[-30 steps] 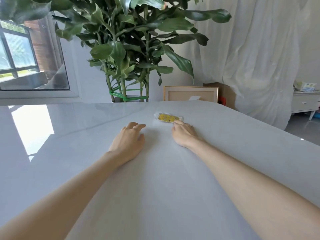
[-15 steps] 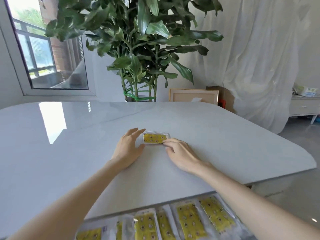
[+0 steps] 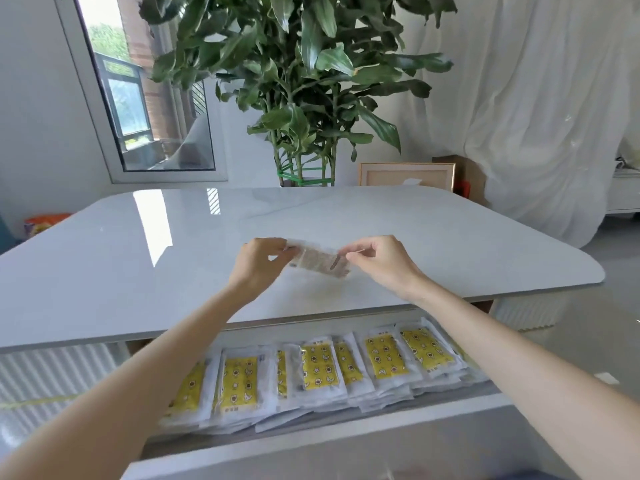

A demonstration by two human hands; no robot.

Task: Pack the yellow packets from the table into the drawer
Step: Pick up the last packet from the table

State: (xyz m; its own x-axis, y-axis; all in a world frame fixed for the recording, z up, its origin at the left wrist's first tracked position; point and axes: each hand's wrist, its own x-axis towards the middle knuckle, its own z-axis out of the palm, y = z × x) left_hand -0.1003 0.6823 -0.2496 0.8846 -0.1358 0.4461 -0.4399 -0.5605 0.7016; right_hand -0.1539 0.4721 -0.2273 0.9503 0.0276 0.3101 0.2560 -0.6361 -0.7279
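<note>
Pinching a small clear-wrapped packet (image 3: 317, 261) by its two ends, left hand (image 3: 258, 263) and right hand (image 3: 377, 261) held it just above the glossy white surface (image 3: 173, 271). Packet was blurred, its yellow face not showing. Each grip was thumb and fingertips closed on the wrapper. The open white drawer (image 3: 311, 441) below the near edge already carried overlapping rows of yellow packets (image 3: 315, 370). No other packet showed on the surface. Judged nearly done: this one was probably the last, not yet in the drawer.
</note>
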